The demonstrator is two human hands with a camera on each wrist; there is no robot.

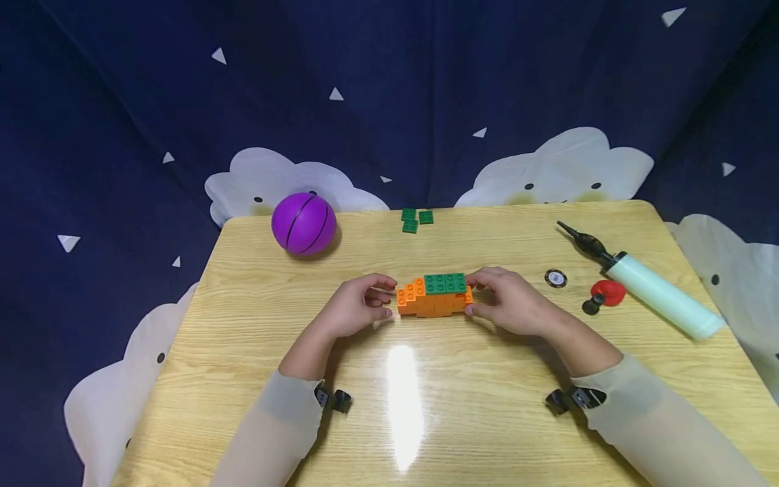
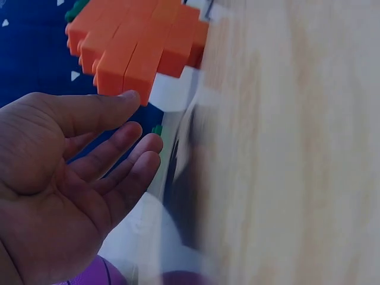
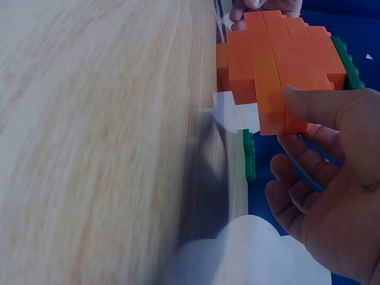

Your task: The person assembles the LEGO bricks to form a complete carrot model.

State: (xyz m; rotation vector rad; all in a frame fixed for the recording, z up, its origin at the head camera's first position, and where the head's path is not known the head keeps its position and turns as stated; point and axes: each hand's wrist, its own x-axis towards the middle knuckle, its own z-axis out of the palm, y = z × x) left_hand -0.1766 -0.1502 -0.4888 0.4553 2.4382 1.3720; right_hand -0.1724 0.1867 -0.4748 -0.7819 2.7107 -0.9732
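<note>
An orange toy-brick build (image 1: 433, 306) with stepped ends stands in the middle of the table, two green bricks (image 1: 445, 283) side by side on its top. My right hand (image 1: 514, 301) pinches its right end, the thumb on the near face and the index finger behind, as the right wrist view shows. At the stepped left end is my left hand (image 1: 359, 306), its fingers loosely bent and spread apart from the thumb. In the left wrist view that thumb tip lies right at the lowest corner of the orange build (image 2: 139, 53), and the other fingers hold nothing.
Several loose green bricks (image 1: 410, 226) lie at the table's far edge. A purple ball (image 1: 304, 224) sits back left. On the right are a poker chip (image 1: 556, 278), a red object (image 1: 608, 293) with a small black piece, and a pale-green hand pump (image 1: 663, 294). A curtain hangs behind.
</note>
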